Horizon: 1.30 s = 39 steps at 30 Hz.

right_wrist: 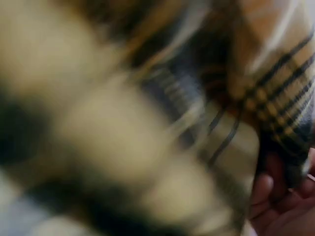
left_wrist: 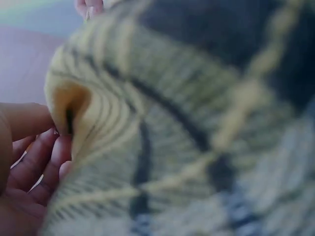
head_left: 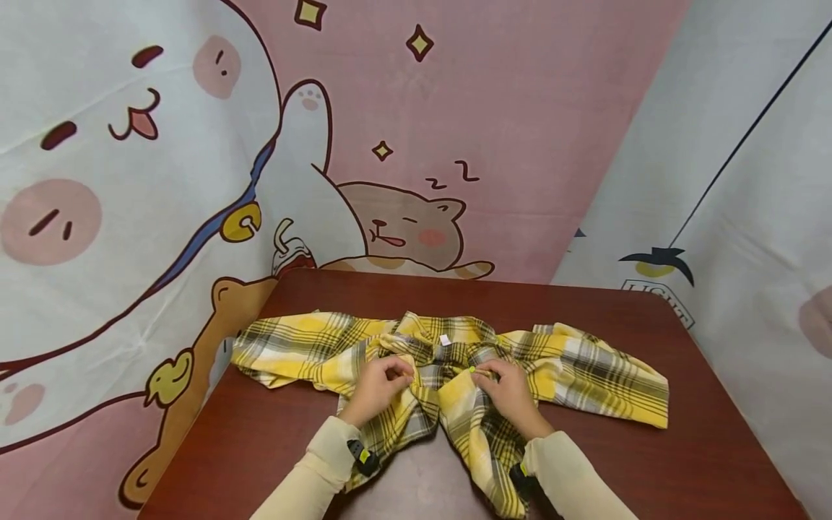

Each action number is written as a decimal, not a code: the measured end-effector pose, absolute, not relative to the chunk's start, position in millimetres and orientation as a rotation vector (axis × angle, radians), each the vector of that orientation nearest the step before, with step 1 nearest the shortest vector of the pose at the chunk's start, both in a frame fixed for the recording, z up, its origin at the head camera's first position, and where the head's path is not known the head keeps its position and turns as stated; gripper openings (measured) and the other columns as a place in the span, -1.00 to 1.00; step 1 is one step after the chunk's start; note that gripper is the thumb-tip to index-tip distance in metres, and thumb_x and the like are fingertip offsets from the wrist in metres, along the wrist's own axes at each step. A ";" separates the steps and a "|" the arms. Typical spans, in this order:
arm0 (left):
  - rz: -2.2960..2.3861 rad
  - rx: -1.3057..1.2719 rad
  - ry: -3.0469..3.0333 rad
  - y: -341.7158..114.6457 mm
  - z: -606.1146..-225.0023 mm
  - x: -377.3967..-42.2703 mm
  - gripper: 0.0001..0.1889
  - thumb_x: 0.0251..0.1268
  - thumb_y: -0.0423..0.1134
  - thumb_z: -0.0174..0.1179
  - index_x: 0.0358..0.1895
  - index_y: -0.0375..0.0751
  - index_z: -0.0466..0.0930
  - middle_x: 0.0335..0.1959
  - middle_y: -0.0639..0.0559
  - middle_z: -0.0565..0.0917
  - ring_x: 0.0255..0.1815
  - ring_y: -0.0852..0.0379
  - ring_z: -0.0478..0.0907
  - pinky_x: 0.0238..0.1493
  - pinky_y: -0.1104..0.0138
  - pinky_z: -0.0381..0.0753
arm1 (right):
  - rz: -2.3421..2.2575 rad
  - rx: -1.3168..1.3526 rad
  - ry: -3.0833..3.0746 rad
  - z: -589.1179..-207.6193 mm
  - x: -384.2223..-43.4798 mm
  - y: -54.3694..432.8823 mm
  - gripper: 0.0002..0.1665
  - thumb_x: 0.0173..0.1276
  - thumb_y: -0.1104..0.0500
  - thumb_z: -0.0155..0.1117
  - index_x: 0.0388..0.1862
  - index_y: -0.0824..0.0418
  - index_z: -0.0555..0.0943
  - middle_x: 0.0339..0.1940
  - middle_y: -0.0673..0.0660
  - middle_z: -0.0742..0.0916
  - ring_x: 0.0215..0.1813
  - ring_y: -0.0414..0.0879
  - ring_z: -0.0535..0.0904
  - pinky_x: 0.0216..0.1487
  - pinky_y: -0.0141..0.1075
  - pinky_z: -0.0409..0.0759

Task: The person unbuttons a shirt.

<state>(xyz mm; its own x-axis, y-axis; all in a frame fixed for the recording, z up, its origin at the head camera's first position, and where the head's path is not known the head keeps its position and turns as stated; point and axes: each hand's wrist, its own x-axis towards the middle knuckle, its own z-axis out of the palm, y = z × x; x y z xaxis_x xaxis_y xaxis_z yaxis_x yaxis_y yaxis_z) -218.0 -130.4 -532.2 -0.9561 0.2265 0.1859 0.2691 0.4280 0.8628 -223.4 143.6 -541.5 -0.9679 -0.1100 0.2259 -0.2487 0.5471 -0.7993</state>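
Note:
A yellow, grey and white plaid shirt [head_left: 572,361] lies spread on the table, its sleeves stretched out to both sides and its front panels parted. A small white label [head_left: 445,340] shows near the collar. My left hand [head_left: 380,386] pinches the edge of the left front panel between thumb and fingers. On the other panel's edge, my right hand [head_left: 510,393] has a similar pinch. In the left wrist view, the thumb and fingertips meet at a folded cloth edge [left_wrist: 61,105]. Blurred plaid cloth covers most of the right wrist view, with curled fingers [right_wrist: 263,189] at lower right.
The shirt rests on a dark red-brown table [head_left: 702,448]. Behind it hangs a pink and white cartoon curtain [head_left: 520,108]. Each wrist carries a small black camera, the left camera [head_left: 362,457] close over the shirt's lower part.

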 end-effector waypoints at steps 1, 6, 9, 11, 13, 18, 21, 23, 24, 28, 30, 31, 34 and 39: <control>-1.575 -0.477 -2.638 -130.2 -537.4 -216.3 -0.94 0.23 -0.36 0.33 -0.28 -0.12 0.71 -0.40 0.15 0.65 -0.48 0.22 0.52 -0.47 0.32 0.54 | 1.371 0.296 -2.679 -545.6 -222.3 145.8 -0.87 0.23 0.20 0.45 -0.22 0.12 0.74 -0.22 0.03 0.73 -0.25 -0.11 0.62 -0.26 -0.19 0.58; -1.517 -0.492 -2.712 -129.5 -559.5 -211.0 -0.91 0.23 -0.41 0.32 -0.28 -0.12 0.70 -0.41 0.16 0.64 -0.47 0.26 0.51 -0.46 0.36 0.52 | 1.326 0.284 -2.778 -560.4 -218.5 150.3 -0.81 0.20 0.23 0.46 -0.19 0.09 0.72 -0.22 -0.02 0.70 -0.22 -0.12 0.61 -0.26 -0.23 0.59; -1.484 -0.464 -2.735 -129.1 -562.8 -210.2 -0.90 0.22 -0.43 0.31 -0.29 -0.13 0.70 -0.43 0.16 0.63 -0.47 0.24 0.51 -0.44 0.36 0.52 | 1.338 0.294 -2.775 -560.9 -217.5 150.7 -0.78 0.19 0.25 0.46 -0.16 0.09 0.71 -0.19 -0.01 0.70 -0.17 -0.09 0.62 -0.22 -0.20 0.61; -1.444 -0.464 -2.744 -128.6 -561.2 -209.3 -0.90 0.23 -0.42 0.30 -0.28 -0.13 0.70 -0.43 0.17 0.62 -0.46 0.24 0.51 -0.43 0.35 0.52 | 1.344 0.294 -2.785 -558.7 -215.9 152.5 -0.74 0.20 0.23 0.45 -0.11 0.09 0.70 -0.14 0.00 0.70 -0.11 -0.06 0.62 -0.17 -0.17 0.60; -1.385 -0.479 -2.740 -127.6 -558.2 -207.0 -0.91 0.26 -0.40 0.29 -0.27 -0.11 0.70 -0.41 0.17 0.63 -0.44 0.26 0.51 -0.40 0.35 0.54 | 1.354 0.283 -2.790 -556.6 -213.5 156.3 -0.70 0.23 0.19 0.44 -0.03 0.08 0.68 -0.07 0.02 0.69 -0.06 -0.05 0.61 -0.15 -0.14 0.59; -1.141 -0.459 -2.687 -124.1 -543.2 -190.3 -0.91 0.31 -0.30 0.28 -0.17 -0.06 0.71 -0.34 0.18 0.62 -0.42 0.30 0.50 -0.41 0.36 0.53 | 1.370 0.260 -2.685 -553.0 -202.0 171.7 -0.54 0.27 0.12 0.42 0.15 0.09 0.60 -0.13 0.02 0.65 -0.36 -0.12 0.53 -0.39 -0.25 0.52; -0.982 -0.404 -2.691 -123.0 -531.1 -174.2 -0.93 0.29 -0.25 0.30 -0.21 -0.01 0.66 -0.38 0.21 0.55 -0.51 0.32 0.42 -0.52 0.39 0.44 | 1.324 0.287 -2.618 -550.8 -192.7 178.6 -0.52 0.26 0.15 0.43 0.16 0.15 0.56 -0.20 0.05 0.60 -0.44 -0.19 0.44 -0.46 -0.32 0.46; -0.888 -0.388 -2.737 -123.1 -523.6 -162.6 -0.92 0.27 -0.22 0.31 -0.26 0.02 0.59 -0.44 0.23 0.47 -0.58 0.32 0.35 -0.60 0.40 0.35 | 1.254 0.345 -2.604 -549.1 -186.0 181.4 -0.58 0.25 0.15 0.44 0.05 0.17 0.56 -0.26 0.03 0.56 -0.43 -0.25 0.42 -0.46 -0.34 0.46; -0.836 -0.392 -2.769 -123.5 -520.2 -156.7 -0.89 0.26 -0.19 0.33 -0.28 0.03 0.56 -0.46 0.24 0.45 -0.60 0.32 0.33 -0.63 0.40 0.33 | 1.214 0.388 -2.601 -548.5 -182.5 182.4 -0.62 0.23 0.14 0.46 -0.02 0.17 0.55 -0.29 0.02 0.54 -0.42 -0.27 0.41 -0.45 -0.35 0.46; -0.667 -0.500 -2.928 -125.7 -512.8 -134.9 -0.82 0.18 -0.10 0.38 -0.26 0.03 0.56 -0.43 0.21 0.47 -0.50 0.22 0.43 -0.54 0.30 0.43 | 1.048 0.635 -2.664 -547.7 -165.2 186.8 -0.69 0.22 0.01 0.46 -0.13 0.00 0.55 -0.24 -0.12 0.56 -0.27 -0.28 0.48 -0.31 -0.28 0.53; -0.601 -0.564 -3.008 -126.8 -513.1 -126.0 -0.75 0.15 -0.04 0.39 -0.15 0.03 0.62 -0.30 0.13 0.55 -0.31 0.10 0.51 -0.35 0.18 0.51 | 0.975 0.778 -2.730 -548.4 -156.0 188.8 -0.63 0.26 -0.11 0.39 -0.01 -0.04 0.58 -0.09 -0.13 0.60 -0.09 -0.20 0.52 -0.16 -0.14 0.56; -0.585 -0.591 -3.049 -127.0 -514.0 -122.8 -0.70 0.15 -0.01 0.39 -0.07 0.03 0.63 -0.20 0.08 0.58 -0.18 0.02 0.52 -0.22 0.10 0.51 | 0.937 0.845 -2.771 -548.9 -152.1 189.7 -0.57 0.28 -0.16 0.34 0.06 -0.05 0.58 0.01 -0.10 0.60 0.02 -0.14 0.52 -0.07 -0.05 0.54; -0.577 -0.627 -3.174 -126.6 -518.1 -117.1 -0.51 0.17 0.09 0.35 0.16 0.08 0.57 0.11 -0.09 0.55 0.15 -0.19 0.42 0.05 -0.20 0.36 | 0.825 0.981 -2.913 -551.5 -144.3 191.9 -0.38 0.34 -0.31 0.17 0.24 0.00 0.54 0.20 0.06 0.56 0.23 0.11 0.45 0.08 0.22 0.41; -0.622 -0.575 -3.331 -123.0 -528.7 -116.7 -0.33 0.16 0.23 0.28 0.35 0.13 0.43 0.37 -0.20 0.35 0.39 -0.36 0.16 0.12 -0.47 0.03 | 0.719 1.061 -3.041 -556.9 -145.8 189.1 -0.34 0.36 -0.35 0.09 0.23 0.04 0.55 0.21 0.14 0.55 0.29 0.27 0.37 0.13 0.32 0.30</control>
<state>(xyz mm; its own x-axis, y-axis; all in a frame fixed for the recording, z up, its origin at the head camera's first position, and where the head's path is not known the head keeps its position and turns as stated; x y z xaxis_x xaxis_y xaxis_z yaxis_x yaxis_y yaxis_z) -116.7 -123.0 -528.7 -0.9020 0.3700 -0.2226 0.2647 0.8811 0.3918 -145.8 189.1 -556.9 -0.7821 -0.6231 -0.0057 -0.5547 0.7003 -0.4494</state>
